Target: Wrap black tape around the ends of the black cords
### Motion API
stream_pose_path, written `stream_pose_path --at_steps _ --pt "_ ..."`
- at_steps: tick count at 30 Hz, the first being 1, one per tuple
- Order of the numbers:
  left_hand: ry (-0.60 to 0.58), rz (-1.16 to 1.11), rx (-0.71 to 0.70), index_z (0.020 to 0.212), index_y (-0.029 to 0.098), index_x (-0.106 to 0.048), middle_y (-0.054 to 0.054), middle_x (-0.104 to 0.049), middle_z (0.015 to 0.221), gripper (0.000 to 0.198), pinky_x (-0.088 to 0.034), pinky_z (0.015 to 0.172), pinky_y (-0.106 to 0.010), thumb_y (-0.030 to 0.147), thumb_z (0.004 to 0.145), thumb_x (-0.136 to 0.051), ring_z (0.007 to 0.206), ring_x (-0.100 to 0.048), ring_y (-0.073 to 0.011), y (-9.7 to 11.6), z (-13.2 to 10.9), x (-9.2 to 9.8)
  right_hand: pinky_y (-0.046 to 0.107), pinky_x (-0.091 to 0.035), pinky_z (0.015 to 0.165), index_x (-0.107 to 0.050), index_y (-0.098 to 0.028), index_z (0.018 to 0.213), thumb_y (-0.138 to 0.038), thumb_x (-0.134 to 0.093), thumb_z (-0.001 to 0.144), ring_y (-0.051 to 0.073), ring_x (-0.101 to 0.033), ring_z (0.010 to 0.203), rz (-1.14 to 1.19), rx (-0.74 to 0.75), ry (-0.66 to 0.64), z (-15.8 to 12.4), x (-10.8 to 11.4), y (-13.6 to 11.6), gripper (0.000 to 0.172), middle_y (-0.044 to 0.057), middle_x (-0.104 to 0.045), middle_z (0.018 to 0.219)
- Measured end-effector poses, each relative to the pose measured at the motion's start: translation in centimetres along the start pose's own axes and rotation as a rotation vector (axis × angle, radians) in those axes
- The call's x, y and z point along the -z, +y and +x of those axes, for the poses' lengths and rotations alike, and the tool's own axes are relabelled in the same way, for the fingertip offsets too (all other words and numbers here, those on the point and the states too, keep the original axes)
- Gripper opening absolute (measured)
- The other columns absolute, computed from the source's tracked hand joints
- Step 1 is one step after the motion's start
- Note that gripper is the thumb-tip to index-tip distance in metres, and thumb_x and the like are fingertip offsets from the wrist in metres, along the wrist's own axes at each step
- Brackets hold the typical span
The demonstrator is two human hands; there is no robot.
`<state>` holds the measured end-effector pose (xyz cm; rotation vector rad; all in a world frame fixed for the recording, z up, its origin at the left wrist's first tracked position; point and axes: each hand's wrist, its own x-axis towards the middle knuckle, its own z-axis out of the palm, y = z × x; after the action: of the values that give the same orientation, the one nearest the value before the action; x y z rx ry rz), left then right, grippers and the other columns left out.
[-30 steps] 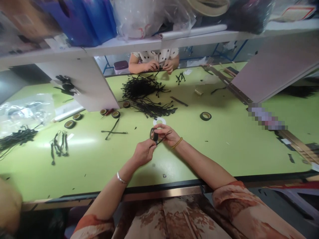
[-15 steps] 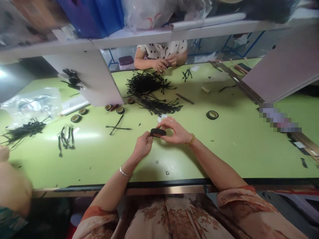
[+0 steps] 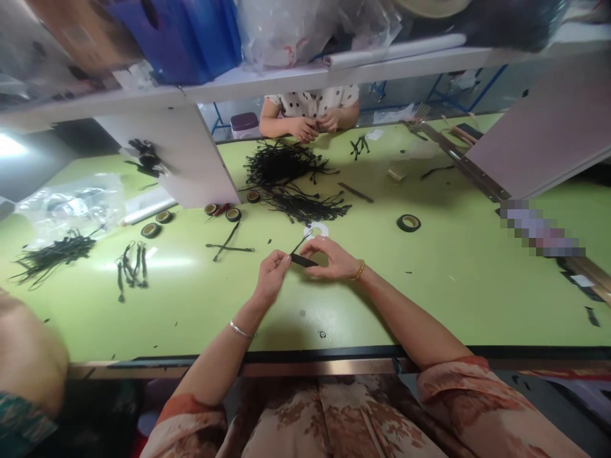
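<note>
In front of me, above the green table, my right hand [image 3: 329, 257] grips a roll of black tape [image 3: 304, 261], seen nearly edge-on, between thumb and fingers. My left hand [image 3: 273, 275] is closed in a pinch at the roll's left end. A thin black cable [image 3: 300, 242] rises from the left fingertips and slants up to the right; the rest of it is hidden by the fingers. Just behind my hands lies a white ring [image 3: 319, 228]. Farther back spreads a large heap of black cables [image 3: 274, 162].
More tape rolls lie at left, among them one [image 3: 151, 230], and another [image 3: 409, 222] at right. Two crossed cables [image 3: 230, 247] rest left of my hands. White partitions [image 3: 191, 159] carry an overhead shelf [image 3: 267, 79]. A co-worker's hands [image 3: 315, 127] work opposite; another person's arm [image 3: 33, 350] is at left.
The tape roll has tipped from showing its open core to nearly edge-on. The thin cable now shows above my left fingertips. The view has shifted slightly.
</note>
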<state>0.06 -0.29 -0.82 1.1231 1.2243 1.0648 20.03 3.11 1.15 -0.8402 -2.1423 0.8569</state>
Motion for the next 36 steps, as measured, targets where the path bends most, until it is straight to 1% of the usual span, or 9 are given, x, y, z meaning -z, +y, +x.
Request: stream_pose_path --at_steps 4,9,15,20,23,26,29,32,36 --pt "-0.016 0.212 -0.156 0.071 0.018 -0.048 0.006 -0.04 0.059 0.034 -0.028 0.053 -0.021 0.049 0.08 -0.058 0.055 -0.033 -0.0074 -0.2 -0.3 0.0 0.039 -0.043 0.087 -0.066 -0.017 0.097 -0.044 -0.065 0.083 0.022 -0.06 0.084 0.111 -0.131 0.029 0.2 -0.8 0.2 0.031 0.005 -0.071 0.077" --pt "-0.016 0.487 -0.244 0.072 0.019 -0.049 0.005 -0.043 0.06 0.026 -0.031 0.057 -0.023 0.041 0.087 -0.049 0.057 -0.037 -0.0099 0.1 -0.5 0.2 0.031 -0.046 0.074 -0.062 -0.014 0.109 -0.037 -0.067 0.079 0.015 -0.057 0.068 0.363 -0.257 0.03 0.3 -2.2 0.1 0.038 -0.001 -0.062 0.069" --pt "0.034 0.841 -0.289 0.089 0.022 -0.054 0.0 -0.058 0.066 0.013 -0.032 0.062 -0.026 0.029 0.092 -0.045 0.06 -0.049 -0.0151 0.0 -0.5 0.2 0.031 -0.041 0.072 -0.066 -0.017 0.082 -0.028 -0.065 0.077 0.015 -0.05 0.07 0.084 -0.236 0.155 0.4 -3.3 -0.2 0.012 0.001 -0.06 0.072" --pt "0.044 0.901 -0.381 0.084 0.022 -0.051 -0.004 -0.059 0.074 0.015 -0.035 0.065 -0.028 0.023 0.092 -0.038 0.068 -0.053 -0.0177 -0.3 -0.5 0.0 0.033 -0.04 0.071 -0.058 -0.018 0.064 -0.034 -0.066 0.077 0.018 -0.049 0.073 -0.059 -0.217 0.164 0.2 -3.6 -0.1 0.021 0.004 -0.059 0.067" --pt "0.037 0.873 -0.372 0.081 0.022 -0.048 -0.002 -0.057 0.072 0.015 -0.036 0.064 -0.029 0.023 0.092 -0.037 0.066 -0.051 -0.017 -0.1 -0.6 0.0 0.033 -0.044 0.078 -0.066 -0.018 0.084 -0.029 -0.063 0.076 0.019 -0.056 0.08 0.182 -0.246 0.109 0.2 -3.3 0.1 0.015 0.005 -0.067 0.079" --pt "-0.004 0.841 -0.358 0.083 0.022 -0.047 0.0 -0.055 0.069 0.012 -0.035 0.061 -0.028 0.027 0.092 -0.042 0.061 -0.049 -0.0158 0.4 -0.9 0.0 0.031 -0.046 0.077 -0.067 -0.015 0.106 -0.025 -0.056 0.072 0.019 -0.062 0.082 0.565 -0.343 0.029 0.3 -2.6 0.8 0.037 0.006 -0.072 0.087" --pt "-0.07 0.818 -0.395 0.082 0.021 -0.048 0.0 -0.056 0.069 0.012 -0.035 0.061 -0.027 0.03 0.09 -0.047 0.06 -0.049 -0.0145 0.6 -1.1 0.1 0.027 -0.042 0.062 -0.069 -0.012 0.105 -0.028 -0.05 0.071 0.018 -0.062 0.072 0.872 -0.506 0.043 0.3 -2.1 1.7 0.042 0.008 -0.073 0.08" --pt "-0.11 0.829 -0.485 0.081 0.02 -0.05 -0.002 -0.059 0.072 0.013 -0.037 0.064 -0.027 0.028 0.09 -0.046 0.064 -0.051 -0.015 0.4 -1.2 0.1 0.025 -0.037 0.05 -0.069 -0.01 0.106 -0.04 -0.045 0.08 0.019 -0.063 0.066 1.114 -0.655 -0.012 0.3 -1.5 2.4 0.047 0.012 -0.074 0.078" --pt "-0.164 0.911 -0.619 0.081 0.02 -0.057 -0.006 -0.062 0.077 0.018 -0.04 0.069 -0.03 0.03 0.092 -0.046 0.073 -0.054 -0.0176 -0.3 -0.8 0.4 0.022 -0.036 0.045 -0.066 -0.012 0.112 -0.054 -0.049 0.085 0.019 -0.066 0.066 1.176 -0.672 -0.148 0.1 -0.7 2.6 0.052 0.012 -0.075 0.082"
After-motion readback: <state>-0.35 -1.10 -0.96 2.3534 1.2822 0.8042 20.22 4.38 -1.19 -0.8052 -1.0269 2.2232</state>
